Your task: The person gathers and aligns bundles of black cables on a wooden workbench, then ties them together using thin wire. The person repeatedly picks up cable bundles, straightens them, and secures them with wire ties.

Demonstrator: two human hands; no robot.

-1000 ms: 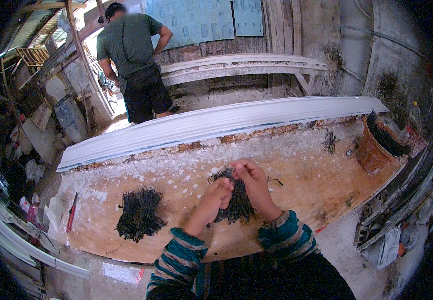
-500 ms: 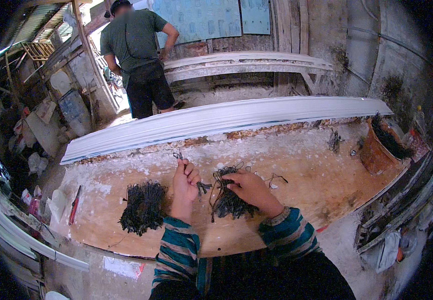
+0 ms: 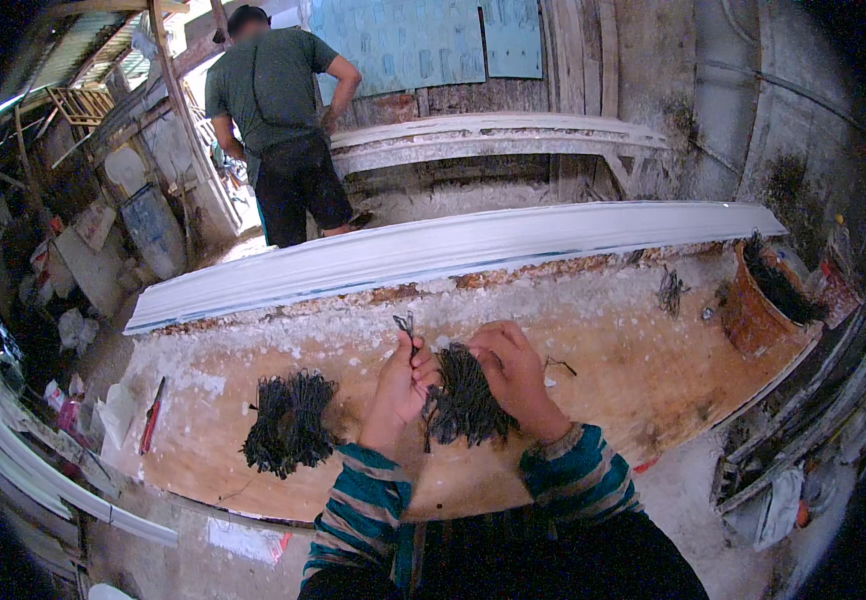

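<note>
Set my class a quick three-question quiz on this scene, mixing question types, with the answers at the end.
1. True or false: the left hand holds black looped strands.

2. Multiple choice: where does the slim red tool lie?
A) in the left hand
B) on the wooden tabletop, left of the black bundles
C) on the floor

3. Fill in the blank: the rust-coloured bucket stands toward the ____ end of the wooden tabletop.

Key: 1. True. 2. B. 3. Right.
</note>
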